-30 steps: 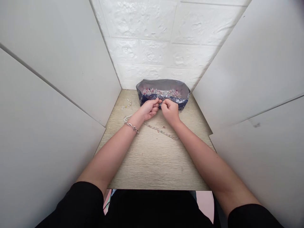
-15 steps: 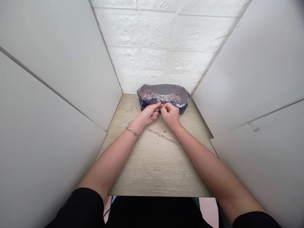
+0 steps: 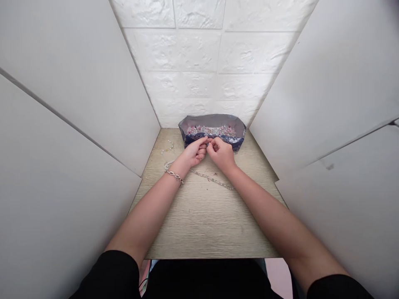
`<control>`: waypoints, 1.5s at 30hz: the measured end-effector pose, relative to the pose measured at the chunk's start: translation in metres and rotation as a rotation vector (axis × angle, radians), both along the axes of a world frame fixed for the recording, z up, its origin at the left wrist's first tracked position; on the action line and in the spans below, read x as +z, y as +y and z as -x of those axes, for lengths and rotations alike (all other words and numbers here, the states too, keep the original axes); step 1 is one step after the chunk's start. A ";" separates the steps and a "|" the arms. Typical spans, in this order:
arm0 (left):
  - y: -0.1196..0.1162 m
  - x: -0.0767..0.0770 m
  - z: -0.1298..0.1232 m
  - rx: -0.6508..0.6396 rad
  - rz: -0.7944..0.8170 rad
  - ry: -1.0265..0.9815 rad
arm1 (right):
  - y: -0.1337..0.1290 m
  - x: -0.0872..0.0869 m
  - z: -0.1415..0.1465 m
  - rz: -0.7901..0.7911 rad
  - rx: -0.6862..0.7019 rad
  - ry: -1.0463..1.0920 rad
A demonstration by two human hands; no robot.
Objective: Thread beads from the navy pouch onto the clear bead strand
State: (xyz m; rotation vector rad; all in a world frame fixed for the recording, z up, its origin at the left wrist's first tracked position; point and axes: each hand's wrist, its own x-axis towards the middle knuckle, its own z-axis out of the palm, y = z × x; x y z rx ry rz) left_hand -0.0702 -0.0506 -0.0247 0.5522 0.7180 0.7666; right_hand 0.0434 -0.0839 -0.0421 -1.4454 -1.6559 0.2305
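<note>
My left hand (image 3: pixel 195 153) and my right hand (image 3: pixel 221 153) meet just in front of a dark blue bag (image 3: pixel 237 143) with a grey inside. Fingers of both are closed in a pinch, and the fingertips nearly touch. What they pinch is too small to make out. Many small pink, red and clear beads (image 3: pixel 212 131) lie in the open bag. A string of pale beads (image 3: pixel 215 180) runs across the table below my hands, partly hidden behind both wrists. To the left of the bag, a short curved strand of white and yellowish beads (image 3: pixel 170 145) rests on the wood.
The light wooden tabletop (image 3: pixel 212 224) is narrow, with white panels (image 3: pixel 68 83) on the left and white panels (image 3: pixel 339 91) on the right. A white brick-patterned wall (image 3: pixel 199 50) stands behind the bag. A few tiny reddish bits lie near the bead string.
The view has shifted slightly. My right fingers have drawn a little closer to the left fingertips, and both hands stay pinched in front of the bag.
</note>
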 end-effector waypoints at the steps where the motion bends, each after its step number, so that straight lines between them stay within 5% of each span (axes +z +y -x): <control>1: 0.000 0.000 0.000 0.000 0.002 0.001 | 0.000 0.000 0.000 0.003 -0.003 -0.009; 15: 0.000 0.002 -0.001 0.027 0.011 0.009 | 0.005 -0.002 -0.003 -0.135 0.124 0.072; 45: 0.000 -0.002 -0.001 0.022 -0.049 0.029 | 0.003 -0.003 -0.001 -0.083 -0.017 0.099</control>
